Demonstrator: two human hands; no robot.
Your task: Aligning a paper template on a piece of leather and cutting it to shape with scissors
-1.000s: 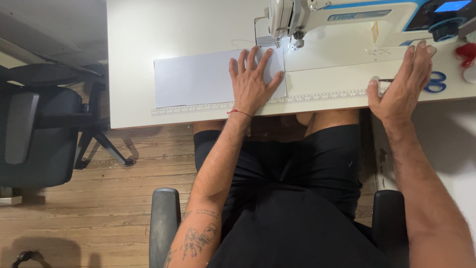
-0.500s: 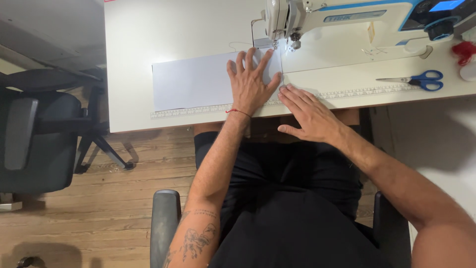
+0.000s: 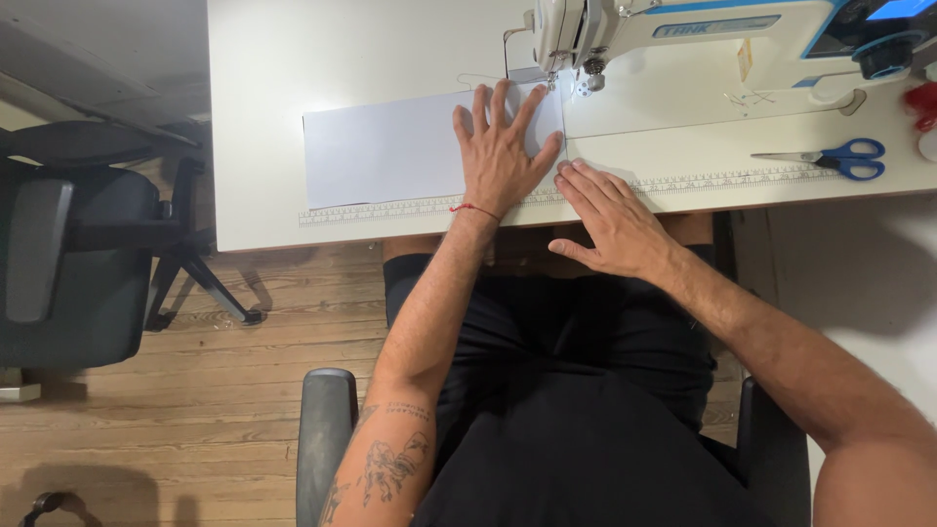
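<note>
A pale grey rectangle of fabric (image 3: 386, 156) lies flat on the white table (image 3: 264, 117), its right end under the needle of a white and blue sewing machine (image 3: 683, 29). My left hand (image 3: 503, 156) presses flat on the fabric's right end, fingers spread, a red string at the wrist. Just to its right, my right hand (image 3: 610, 215) rests palm down on the table's front edge, fingertips touching the fabric's near corner and a measuring strip (image 3: 586, 190) along the edge. Neither hand holds anything.
Blue-handled scissors (image 3: 839, 158) lie on the table to the right, near a red object (image 3: 919, 102) at the frame's edge. A dark office chair (image 3: 68, 244) stands on the wooden floor to the left. My own chair's armrest (image 3: 325, 439) shows below.
My right hand has left the table's right side near the scissors and moved left, settling beside my left hand at the fabric's edge. The left hand has stayed in place.
</note>
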